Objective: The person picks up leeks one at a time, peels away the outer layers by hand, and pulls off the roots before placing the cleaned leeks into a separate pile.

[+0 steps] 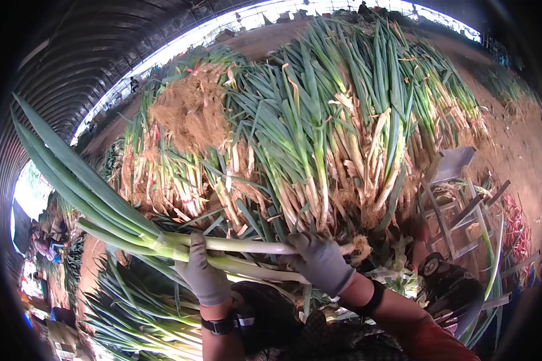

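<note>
A long green onion point(253, 245) lies sideways across the view, its leaves point(93, 186) fanning out to the upper left. My left hand point(203, 272), in a grey glove, is closed around it where the leaves meet the white shank. Farther along, my right hand point(320, 262), also gloved, is closed on the shank near the root end. A tuft of brown roots point(360, 248) sticks out past my right hand. Just below, a second pale stalk point(262, 272) runs between my hands. Parts of both stalks are hidden by the gloves.
A large heap of untrimmed green onions point(343, 132) stands in front, with a bundle of brown roots point(190, 111) at its left. More onions point(144, 307) lie at lower left. A metal frame point(448, 219) and red ties point(515, 225) are at right.
</note>
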Demonstrator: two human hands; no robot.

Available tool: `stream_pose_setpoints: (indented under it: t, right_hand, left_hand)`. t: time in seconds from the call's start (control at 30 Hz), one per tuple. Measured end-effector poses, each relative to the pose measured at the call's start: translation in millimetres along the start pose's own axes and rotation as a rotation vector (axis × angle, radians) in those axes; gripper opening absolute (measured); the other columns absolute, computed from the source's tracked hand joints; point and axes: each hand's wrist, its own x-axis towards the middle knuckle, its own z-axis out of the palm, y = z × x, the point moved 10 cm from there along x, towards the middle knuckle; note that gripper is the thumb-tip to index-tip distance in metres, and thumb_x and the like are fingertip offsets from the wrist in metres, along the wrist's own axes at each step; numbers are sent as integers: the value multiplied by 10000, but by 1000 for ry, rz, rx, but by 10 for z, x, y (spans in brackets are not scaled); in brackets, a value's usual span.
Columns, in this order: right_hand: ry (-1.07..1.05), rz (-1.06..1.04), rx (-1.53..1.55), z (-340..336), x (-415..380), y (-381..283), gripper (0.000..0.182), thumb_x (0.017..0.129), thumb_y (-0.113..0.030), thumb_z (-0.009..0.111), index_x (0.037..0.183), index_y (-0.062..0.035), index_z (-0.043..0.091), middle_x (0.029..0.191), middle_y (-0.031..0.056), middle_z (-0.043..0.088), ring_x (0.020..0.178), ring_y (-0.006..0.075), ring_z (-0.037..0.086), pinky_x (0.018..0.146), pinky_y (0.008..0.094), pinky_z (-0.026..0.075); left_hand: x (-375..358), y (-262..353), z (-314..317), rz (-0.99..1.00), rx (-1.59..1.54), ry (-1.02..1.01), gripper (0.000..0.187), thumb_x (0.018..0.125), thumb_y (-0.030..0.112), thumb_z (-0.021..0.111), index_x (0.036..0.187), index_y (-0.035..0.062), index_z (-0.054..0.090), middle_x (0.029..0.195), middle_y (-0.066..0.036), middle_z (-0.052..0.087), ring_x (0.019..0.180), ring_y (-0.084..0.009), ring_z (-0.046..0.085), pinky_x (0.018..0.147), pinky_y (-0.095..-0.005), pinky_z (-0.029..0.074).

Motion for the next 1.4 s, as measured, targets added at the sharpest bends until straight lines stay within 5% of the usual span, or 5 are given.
stream_pose_setpoints:
  t: [0.3, 0.73, 0.97, 1.2, 1.4]
  right_hand:
    - [-666, 295, 876, 223, -207, -217, 279, 899, -243, 651, 1081, -32, 637, 718, 93, 625, 597, 149, 622, 578, 296, 503]
    - [367, -291, -312, -317, -184, -1031, 210, 872, -297, 609, 913, -97, 559, 580, 40, 552, 499, 202, 592, 456, 352, 452]
    - [-186, -106, -489, 655, 342, -396, 129, 886, -230, 572, 886, -103, 551, 620, 56, 626, 532, 221, 637, 449, 345, 461]
    - [-42, -116, 300, -79, 82, -451, 154, 794, -195, 702, 854, -74, 628, 676, 108, 630, 587, 259, 649, 519, 353, 500]
    - [86, -248, 96, -474, -203, -772, 252, 796, -162, 673, 1013, -47, 621, 613, 61, 565, 501, 208, 579, 461, 346, 446]
  left_hand:
    - [60, 445, -120, 242, -29, -291, 510, 779, 218, 774, 1163, 32, 496, 937, -126, 645, 649, -134, 571, 597, -249, 476]
    - [-833, 96, -789, 55, 244, 36, 329, 830, 92, 638, 1127, 41, 505, 960, -46, 545, 814, -122, 550, 659, -239, 470]
    - [-832, 188, -852, 153, 431, -121, 366, 795, 185, 697, 1068, 55, 491, 941, -46, 539, 854, -147, 544, 775, -300, 456]
    - [-892, 346, -892, 205, 348, -63, 542, 758, 359, 796, 1050, 40, 470, 912, -89, 604, 845, -194, 587, 777, -327, 482]
    - [-936, 407, -908, 208, 350, -62, 529, 753, 329, 805, 1052, 43, 475, 917, -86, 599, 856, -194, 590, 792, -328, 483]
